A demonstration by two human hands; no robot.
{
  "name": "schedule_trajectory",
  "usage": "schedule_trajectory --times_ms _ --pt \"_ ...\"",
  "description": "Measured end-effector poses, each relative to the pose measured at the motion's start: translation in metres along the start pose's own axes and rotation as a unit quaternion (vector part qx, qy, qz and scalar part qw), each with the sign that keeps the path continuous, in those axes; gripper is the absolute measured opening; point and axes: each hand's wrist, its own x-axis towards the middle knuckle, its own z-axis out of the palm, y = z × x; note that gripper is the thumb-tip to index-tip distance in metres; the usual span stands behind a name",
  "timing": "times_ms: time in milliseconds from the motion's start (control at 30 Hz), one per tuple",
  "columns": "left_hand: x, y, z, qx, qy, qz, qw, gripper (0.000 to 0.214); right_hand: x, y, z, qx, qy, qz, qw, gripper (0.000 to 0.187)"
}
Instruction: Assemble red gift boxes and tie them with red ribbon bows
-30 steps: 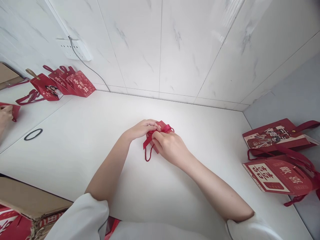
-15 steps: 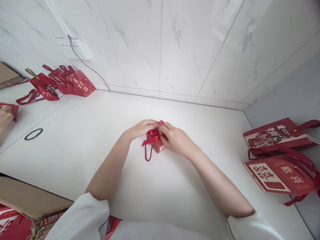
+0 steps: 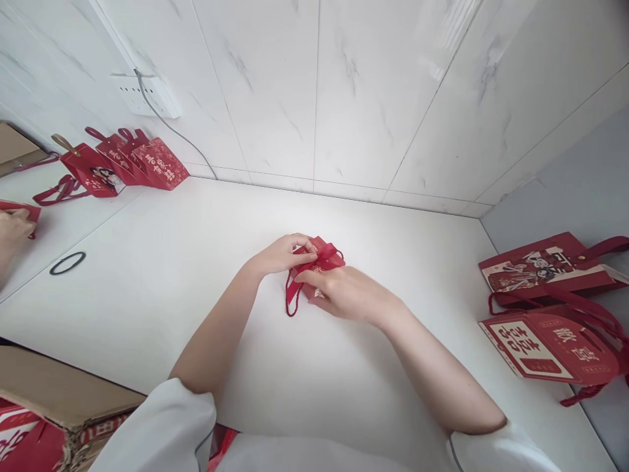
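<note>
A small red gift box (image 3: 314, 274) lies on the white table in front of me, with a glossy red ribbon (image 3: 326, 252) tied in a bow over its top. My left hand (image 3: 284, 254) rests at the box's far left, thumb and fingertips closed around the ribbon near its knot. On the near right side is my right hand (image 3: 351, 293), index finger and thumb apart, the index touching the ribbon's lower tail. Its remaining fingers are hidden. A twisted red cord handle (image 3: 291, 313) loops out from the box toward me.
Red gift boxes (image 3: 162, 164) stand along the wall at left, and more red boxes (image 3: 545, 344) lie at right. A black ring (image 3: 67, 263) sits on the table. Another person's hand (image 3: 14, 229) holds a red item at far left. A cardboard carton (image 3: 63, 387) occupies the lower left.
My right hand has moved down toward me, off the bow and to the ribbon's lower tail. More of the bow and a loop on the box's right now show.
</note>
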Motion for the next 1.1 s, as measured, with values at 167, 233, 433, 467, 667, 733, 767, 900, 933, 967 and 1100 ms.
schedule_trajectory --times_ms 167,233,433,467,667,733,767,900,933,967,1100 --pt "0.001 -0.004 0.0 0.016 0.004 0.008 1.0 0.02 0.009 -0.025 0.02 -0.163 -0.019 0.028 0.986 0.041" --pt "0.001 -0.005 0.001 0.019 0.007 0.009 1.0 0.019 0.011 -0.029 0.024 -0.178 -0.019 0.047 0.983 0.038" --pt "0.001 -0.004 0.002 0.046 0.021 0.014 0.999 0.019 0.012 -0.026 0.028 -0.111 -0.015 0.048 0.993 0.028" --pt "0.001 -0.004 0.001 0.046 0.02 0.011 0.999 0.019 0.011 -0.025 0.027 -0.087 -0.02 0.043 0.995 0.028" --pt "0.001 -0.004 -0.001 0.045 0.016 -0.005 0.999 0.018 0.003 -0.021 0.007 0.039 -0.059 0.046 0.996 0.025" --pt "0.001 -0.004 -0.001 0.038 0.018 -0.005 0.999 0.019 -0.001 -0.018 -0.005 0.067 -0.083 0.069 0.992 0.034" --pt "0.001 -0.004 -0.001 0.033 0.017 -0.004 0.999 0.019 -0.003 -0.015 -0.01 0.086 -0.097 0.08 0.988 0.036" --pt "0.002 -0.005 -0.001 0.005 0.009 -0.002 1.0 0.021 -0.013 -0.001 -0.029 0.183 -0.172 0.149 0.956 0.034" --pt "0.003 -0.006 -0.001 -0.005 0.007 -0.004 1.0 0.022 -0.015 0.002 -0.032 0.203 -0.19 0.172 0.945 0.033" --pt "0.003 -0.007 -0.001 -0.014 0.006 -0.008 1.0 0.023 -0.017 0.005 -0.034 0.22 -0.208 0.19 0.934 0.032" --pt "0.004 -0.007 -0.002 -0.032 0.004 -0.025 0.999 0.029 -0.023 0.01 -0.043 0.318 -0.32 0.16 0.878 0.029"
